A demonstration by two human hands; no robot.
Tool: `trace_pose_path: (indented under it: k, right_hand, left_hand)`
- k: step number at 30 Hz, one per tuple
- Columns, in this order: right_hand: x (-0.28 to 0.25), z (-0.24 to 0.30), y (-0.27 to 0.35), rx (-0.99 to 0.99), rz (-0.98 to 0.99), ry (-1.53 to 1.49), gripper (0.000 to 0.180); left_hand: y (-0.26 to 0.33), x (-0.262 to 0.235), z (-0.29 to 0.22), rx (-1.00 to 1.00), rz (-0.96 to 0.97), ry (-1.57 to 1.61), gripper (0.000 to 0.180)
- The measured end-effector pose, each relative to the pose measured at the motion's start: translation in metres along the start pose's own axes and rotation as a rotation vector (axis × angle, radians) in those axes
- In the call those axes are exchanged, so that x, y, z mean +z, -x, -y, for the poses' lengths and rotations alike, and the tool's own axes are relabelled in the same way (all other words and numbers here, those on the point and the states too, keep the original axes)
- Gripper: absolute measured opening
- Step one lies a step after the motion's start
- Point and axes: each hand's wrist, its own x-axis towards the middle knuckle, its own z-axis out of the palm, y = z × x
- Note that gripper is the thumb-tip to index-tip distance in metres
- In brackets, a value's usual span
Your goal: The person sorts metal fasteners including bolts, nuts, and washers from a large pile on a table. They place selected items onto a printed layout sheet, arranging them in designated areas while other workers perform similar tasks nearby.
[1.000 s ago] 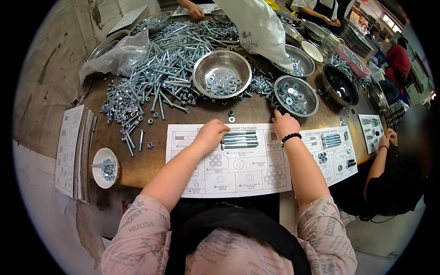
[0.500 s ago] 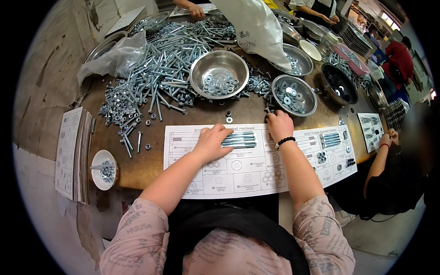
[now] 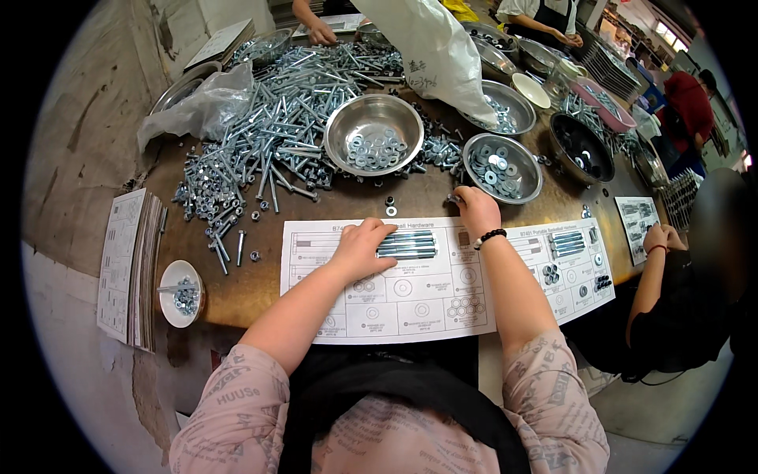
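My left hand (image 3: 362, 249) rests on a white printed hardware sheet (image 3: 339, 332), thumb and forefinger closed around the left ends of a row of long silver bolts (image 3: 414, 245). Just past the sheet's far edge, my right hand (image 3: 478, 212) pinches a small metal piece (image 3: 452, 198), its shape mostly hidden by the fingertips. Between the hands, beyond the sheet, a dark-centred nut (image 3: 390, 201) and a flat washer (image 3: 392, 212) lie on the table. A steel bowl of washers (image 3: 515, 196) stands just beyond my right hand.
A large heap of bolts (image 3: 288, 118) and another steel bowl of washers (image 3: 332, 142) spread across the far side. At left stand a small white bowl (image 3: 167, 276) and a sheet stack (image 3: 122, 268). A second sheet with hardware (image 3: 533, 245) lies at right, beside a co-worker's arm (image 3: 649, 276).
My right hand has shifted slightly left and toward me with the small metal piece. My left hand stays at the row of bolts. The view has shifted slightly.
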Motion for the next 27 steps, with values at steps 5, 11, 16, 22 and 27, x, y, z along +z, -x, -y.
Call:
trace_pose_path:
  k: [5, 11, 16, 22, 27]
  right_hand:
    - [-0.034, -0.005, 0.021, -0.228, 0.053, -0.144, 0.019]
    - [-0.041, -0.01, 0.047, -0.321, 0.115, -0.064, 0.018]
    - [-0.041, -0.005, 0.051, -0.224, -0.096, 0.059, 0.012]
    - [-0.033, -0.005, 0.068, -0.34, 0.011, 0.209, 0.002]
    - [-0.038, -0.009, 0.066, -0.11, 0.085, 0.062, 0.014]
  left_hand:
    - [-0.003, 0.001, 0.006, -0.079, -0.143, 0.12, 0.057]
    - [-0.024, 0.011, -0.017, 0.115, -0.251, 0.063, 0.042]
    - [-0.049, 0.034, -0.045, 0.309, -0.173, -0.03, 0.033]
    - [-0.069, 0.069, -0.073, 0.401, -0.153, -0.245, 0.016]
    - [-0.068, 0.081, -0.075, 0.34, -0.277, -0.229, 0.009]
